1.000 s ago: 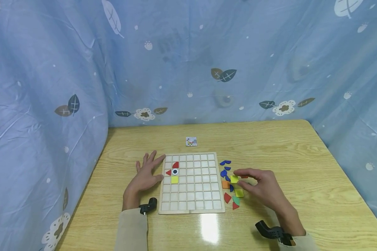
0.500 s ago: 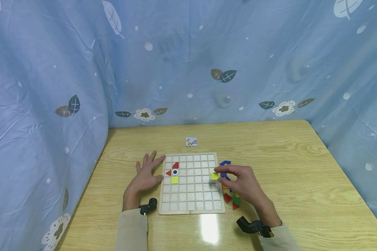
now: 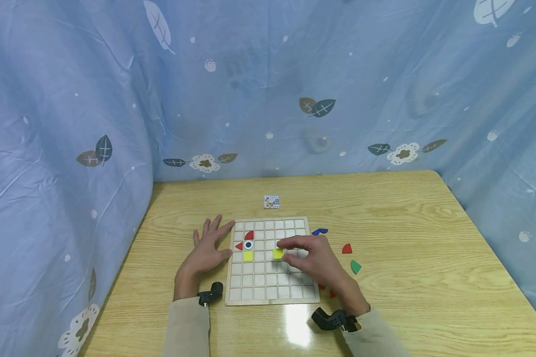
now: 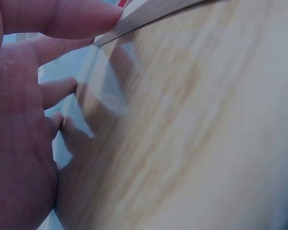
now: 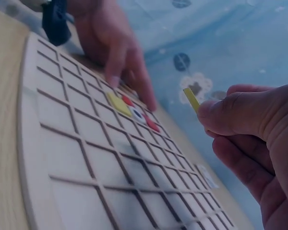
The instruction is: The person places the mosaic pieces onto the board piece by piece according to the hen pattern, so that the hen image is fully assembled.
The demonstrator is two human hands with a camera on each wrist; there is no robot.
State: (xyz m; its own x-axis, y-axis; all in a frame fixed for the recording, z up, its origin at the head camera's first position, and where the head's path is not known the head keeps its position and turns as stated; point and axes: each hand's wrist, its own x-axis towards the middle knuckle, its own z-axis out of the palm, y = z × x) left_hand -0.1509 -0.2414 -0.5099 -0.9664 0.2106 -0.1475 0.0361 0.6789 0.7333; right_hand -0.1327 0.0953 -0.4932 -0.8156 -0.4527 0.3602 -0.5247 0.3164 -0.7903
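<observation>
A square wooden grid board (image 3: 272, 301) lies on the table. On its left side sit a red quarter-circle piece (image 3: 249, 235), a red triangle (image 3: 238, 246), a white tile with an eye (image 3: 248, 245) and a yellow square tile (image 3: 248, 256). My right hand (image 3: 312, 255) pinches another yellow square tile (image 3: 278, 254) between thumb and finger above the middle of the board; the right wrist view shows that tile (image 5: 191, 99) edge-on, apart from the board. My left hand (image 3: 209, 248) rests with spread fingers against the board's left edge, thumb touching it.
Right of the board lie blue pieces (image 3: 320, 231), a red quarter-circle (image 3: 347, 249) and a green quarter-circle (image 3: 356, 267). My right hand and forearm hide other pieces. A small picture card (image 3: 271, 202) lies beyond the board. A blue patterned curtain (image 3: 268, 89) surrounds the table.
My right hand has picked up the yellow tile from the loose pieces and carried it left over the board. The left hand has stayed in place.
</observation>
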